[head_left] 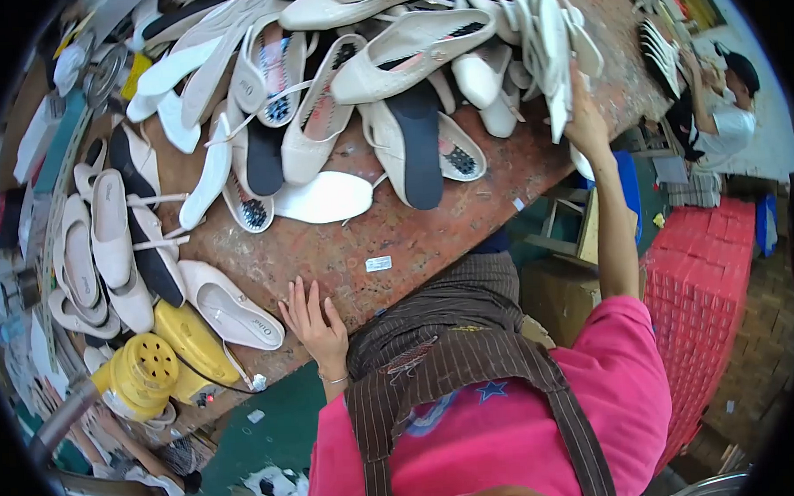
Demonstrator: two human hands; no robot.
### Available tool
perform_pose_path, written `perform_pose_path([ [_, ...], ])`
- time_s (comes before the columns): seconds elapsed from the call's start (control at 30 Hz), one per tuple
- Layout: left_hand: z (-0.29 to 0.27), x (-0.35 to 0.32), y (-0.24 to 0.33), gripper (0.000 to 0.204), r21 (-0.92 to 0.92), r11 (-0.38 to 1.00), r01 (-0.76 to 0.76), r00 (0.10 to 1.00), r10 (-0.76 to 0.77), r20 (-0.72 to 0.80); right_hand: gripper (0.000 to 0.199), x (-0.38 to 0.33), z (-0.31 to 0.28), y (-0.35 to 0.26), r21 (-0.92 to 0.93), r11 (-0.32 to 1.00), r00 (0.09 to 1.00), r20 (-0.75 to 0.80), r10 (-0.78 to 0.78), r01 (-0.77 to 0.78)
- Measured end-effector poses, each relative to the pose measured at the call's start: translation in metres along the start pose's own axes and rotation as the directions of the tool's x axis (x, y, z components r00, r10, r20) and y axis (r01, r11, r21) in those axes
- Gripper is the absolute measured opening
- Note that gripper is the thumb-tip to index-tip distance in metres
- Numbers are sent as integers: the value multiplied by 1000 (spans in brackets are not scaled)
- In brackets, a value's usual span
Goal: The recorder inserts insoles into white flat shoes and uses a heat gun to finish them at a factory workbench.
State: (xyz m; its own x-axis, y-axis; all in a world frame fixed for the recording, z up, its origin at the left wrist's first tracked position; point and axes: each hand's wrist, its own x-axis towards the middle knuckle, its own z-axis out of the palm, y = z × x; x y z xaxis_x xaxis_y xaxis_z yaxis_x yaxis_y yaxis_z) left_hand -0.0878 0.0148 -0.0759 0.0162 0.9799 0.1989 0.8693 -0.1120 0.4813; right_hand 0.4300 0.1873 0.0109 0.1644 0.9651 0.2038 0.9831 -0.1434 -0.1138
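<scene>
My left hand (316, 325) rests on the near edge of the worktable (326, 255) with its fingers spread, holding nothing. A cream flat shoe (233, 301) lies just to its left. At the far right of the table, my right hand (588, 115) grips a bunch of white insoles (548, 60) that stand on edge, its fingertips partly hidden behind them. Beside that bunch, a large heap of cream flat shoes (415, 57) with thin straps spreads over the table, some upturned with dark soles. A loose white insole (324, 198) lies in front of the heap.
A yellow perforated machine (145, 370) with a metal pipe stands at the lower left, near more shoes (112, 225). To the right are red stacked boxes (700, 297) and a cardboard box (554, 294). One co-worker (728, 109) sits at far right, another (141, 476) at lower left.
</scene>
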Motion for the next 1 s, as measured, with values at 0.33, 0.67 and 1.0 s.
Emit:
perform_pose_path([
  [0.33,3,-3,0,29,-12,999,-31,997,31,-72,37,-38,-3,17,463,867,898,-280,340,-184],
  [0.67,6,0,4,30,27,999,-33,995,35,-91,23,-37,16,33,418,846,823,-309,476,-332],
  [1.0,3,-9,1,28,41,999,-16,998,18,-63,52,124,13,68,657,572,744,-26,668,-491],
])
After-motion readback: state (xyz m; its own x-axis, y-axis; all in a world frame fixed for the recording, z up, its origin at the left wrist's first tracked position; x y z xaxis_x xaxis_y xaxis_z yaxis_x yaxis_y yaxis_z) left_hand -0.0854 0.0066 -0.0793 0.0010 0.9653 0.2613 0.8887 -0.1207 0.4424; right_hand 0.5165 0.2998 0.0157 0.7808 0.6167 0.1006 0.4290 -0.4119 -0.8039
